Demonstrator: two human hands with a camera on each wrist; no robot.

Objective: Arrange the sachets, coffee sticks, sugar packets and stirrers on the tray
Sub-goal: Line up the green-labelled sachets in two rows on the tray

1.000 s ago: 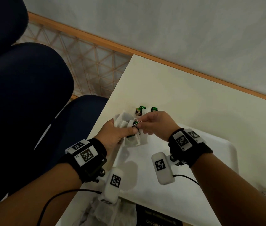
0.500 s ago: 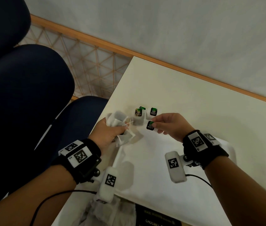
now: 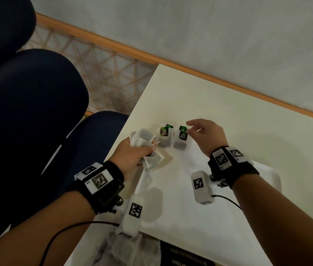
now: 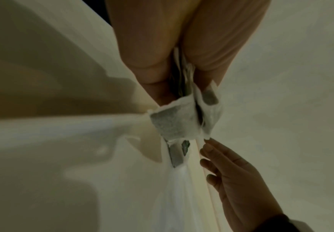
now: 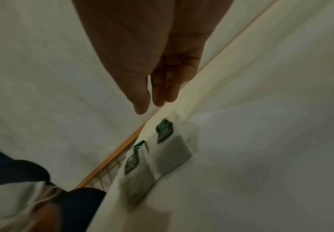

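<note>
Sachets: two tea bags with green tags lie side by side at the far-left corner of the white tray on the counter, apparently started as a row. Left hand grips a bunch of more sachets, count unclear, likely as the supply; right hand hovers just beside the right bag, fingers relaxed and holding nothing.

1. Your right hand hangs with relaxed, straight fingers, holding nothing.
2. Two tea bags with green tags lie side by side on the white tray below your fingertips.
</note>
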